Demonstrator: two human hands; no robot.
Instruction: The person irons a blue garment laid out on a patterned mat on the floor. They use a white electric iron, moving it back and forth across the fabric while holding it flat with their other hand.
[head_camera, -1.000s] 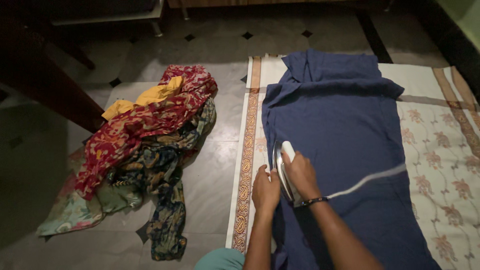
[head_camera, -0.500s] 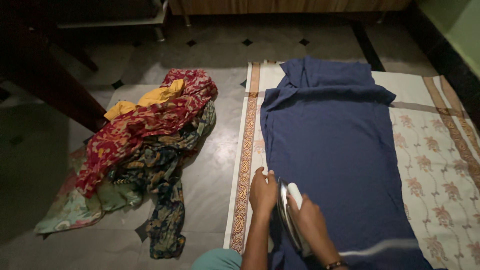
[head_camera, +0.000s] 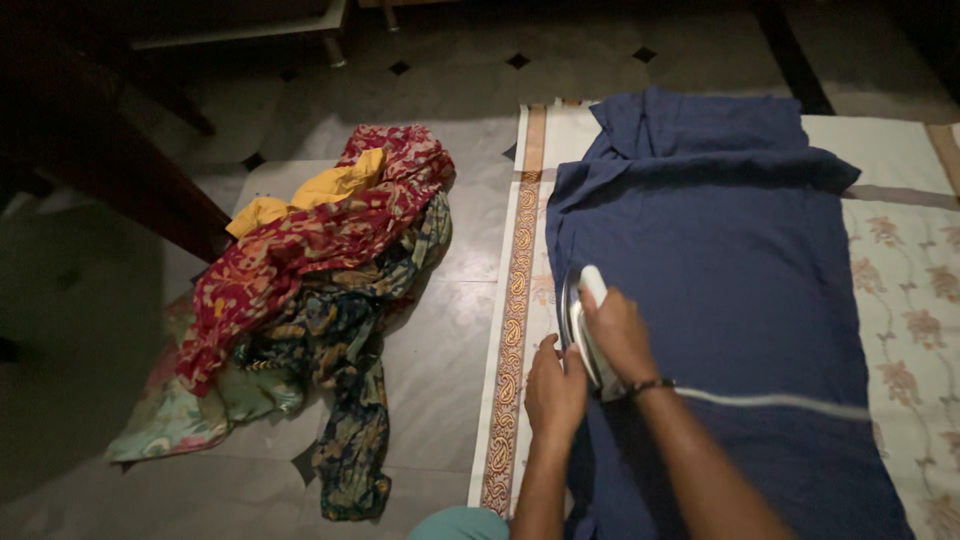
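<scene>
A dark blue garment (head_camera: 720, 270) lies spread flat on a white floral sheet (head_camera: 900, 260) on the floor. My right hand (head_camera: 615, 335) grips the white handle of a metal iron (head_camera: 577, 320) resting on the garment's left edge. A white cord (head_camera: 780, 402) runs from the iron to the right across the cloth. My left hand (head_camera: 555, 390) presses flat on the garment's edge just left of the iron, fingers closed together.
A heap of crumpled clothes (head_camera: 300, 290), red, yellow and dark patterned, lies on the tiled floor (head_camera: 440, 360) to the left. A dark wooden furniture leg (head_camera: 110, 160) slants at the upper left. The sheet's patterned orange border (head_camera: 515, 300) runs beside my hands.
My right hand pulled the iron back toward me along the garment's left edge, then pushed it forward again. My left hand stayed pressing the cloth beside it.
</scene>
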